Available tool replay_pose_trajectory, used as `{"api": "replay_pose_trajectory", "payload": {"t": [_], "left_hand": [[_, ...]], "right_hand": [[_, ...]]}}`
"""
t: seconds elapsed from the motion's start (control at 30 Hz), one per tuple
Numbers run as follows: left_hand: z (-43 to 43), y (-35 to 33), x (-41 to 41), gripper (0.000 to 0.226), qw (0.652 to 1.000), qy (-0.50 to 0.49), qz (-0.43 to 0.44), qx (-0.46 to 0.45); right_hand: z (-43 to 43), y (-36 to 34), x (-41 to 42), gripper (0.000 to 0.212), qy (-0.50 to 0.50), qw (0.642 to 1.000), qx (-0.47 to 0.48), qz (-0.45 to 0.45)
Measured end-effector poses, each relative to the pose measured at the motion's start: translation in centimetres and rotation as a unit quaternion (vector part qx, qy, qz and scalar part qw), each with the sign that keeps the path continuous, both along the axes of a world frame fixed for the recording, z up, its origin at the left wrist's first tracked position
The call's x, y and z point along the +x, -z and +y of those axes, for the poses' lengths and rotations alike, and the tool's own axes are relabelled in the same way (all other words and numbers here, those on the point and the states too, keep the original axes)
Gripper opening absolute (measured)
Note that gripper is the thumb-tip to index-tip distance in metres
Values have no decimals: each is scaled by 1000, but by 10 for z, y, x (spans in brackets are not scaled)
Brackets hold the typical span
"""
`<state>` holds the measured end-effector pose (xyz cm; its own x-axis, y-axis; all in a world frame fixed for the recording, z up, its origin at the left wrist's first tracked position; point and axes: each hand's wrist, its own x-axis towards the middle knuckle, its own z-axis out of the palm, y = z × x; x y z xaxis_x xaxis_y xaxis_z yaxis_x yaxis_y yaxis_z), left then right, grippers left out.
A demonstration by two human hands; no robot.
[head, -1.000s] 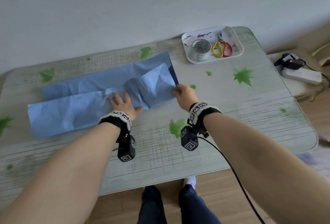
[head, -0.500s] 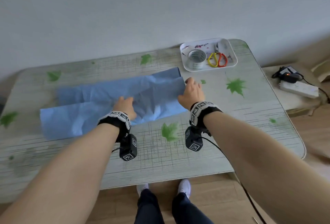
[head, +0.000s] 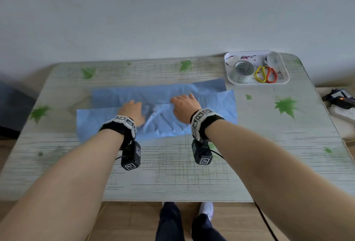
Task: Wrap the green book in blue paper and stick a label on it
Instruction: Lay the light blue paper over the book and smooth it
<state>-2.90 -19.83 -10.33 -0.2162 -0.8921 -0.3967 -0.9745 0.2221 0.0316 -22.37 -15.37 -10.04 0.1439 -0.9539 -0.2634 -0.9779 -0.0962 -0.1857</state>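
— Where are our hands?
— Both lie palm-down on the blue paper [head: 217, 104]. Our left hand [head: 133, 111] is near its middle and our right hand [head: 184, 105] is just right of that, the two apart.
— And the fingers?
— Fairly straight, pointing at the paper's far edge, the right ones slightly spread.
— Arms?
— Bare forearms reach forward across the paper's near edge, converging.

Bare forearms, black wristbands [head: 205, 120] with white coded tiles, black tagged boxes [head: 131, 157] beneath, thin black cable [head: 266, 223], dark trousers [head: 169, 221] at 6 o'clock, white shoes [head: 207, 208]
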Motion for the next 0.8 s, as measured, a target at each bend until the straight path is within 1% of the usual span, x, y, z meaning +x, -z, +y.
{"api": "replay_pose_trajectory", "payload": {"t": [0.07,0.13,0.2,0.27,0.37,0.47,0.5,0.53,0.57,0.63,0.67,0.7,0.8], "left_hand": [[-3,-10,-28,51,999,37,3,2],[-9,-21,-63,50,998,69,12,-4],[-11,-32,-102,41,994,101,30,-13],[-13,-41,-139,31,991,128,44,-22],[-19,-50,-190,27,988,152,32,2],[-35,-53,-236,10,983,180,4,47],[-40,-52,-252,14,981,180,-10,66],[-46,-51,-268,18,980,177,-21,91],[-52,-50,-283,28,979,167,-26,115],[-65,-48,-312,64,979,139,-27,143],[-71,-46,-325,73,980,133,-24,146],[-76,-42,-337,74,981,132,-26,143],[-85,-29,-370,66,979,144,-50,132]], "right_hand": [[3,-9,-22,37,29,999,12,24],[6,-20,-52,40,65,997,11,46],[8,-31,-86,39,92,994,9,65],[11,-39,-121,32,108,991,22,73],[10,-51,-174,27,93,991,48,87],[4,-56,-220,16,55,993,86,66],[1,-55,-236,13,53,993,99,42],[-3,-54,-251,15,54,993,106,12],[-8,-53,-266,20,57,992,111,-14],[-16,-51,-297,23,55,990,123,-36],[-20,-48,-312,21,64,990,122,-44],[-23,-44,-325,21,79,988,122,-53],[-34,-27,-352,26,93,986,125,-63]]}}
